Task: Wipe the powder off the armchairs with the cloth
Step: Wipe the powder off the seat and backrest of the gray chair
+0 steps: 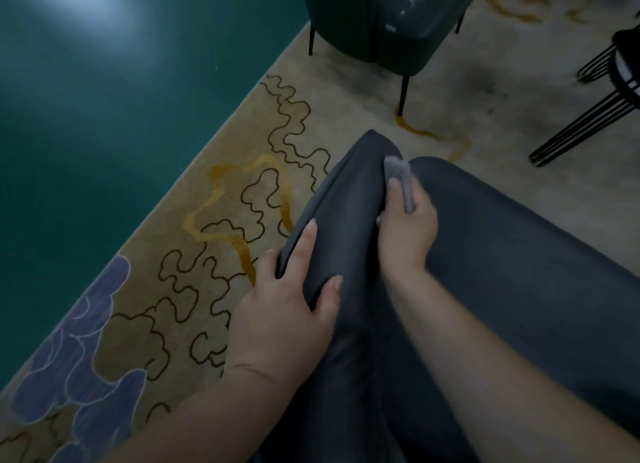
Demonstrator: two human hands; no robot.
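Nearby armchair: dark grey smooth leather armchair fills the lower right, its rounded arm running up the middle.
Left hand: the left hand grips that arm from the outer side, thumb curled over the top, fingers along the edge.
Right hand: the right hand holds a small grey fuzzy cloth, fingers curled round it, pressing it into the seam between arm and seat.
Far armchair: dark green leather armchair on thin black legs stands well apart at the top, pale specks on its back.
Floor: beige rug with squiggly dark lines.
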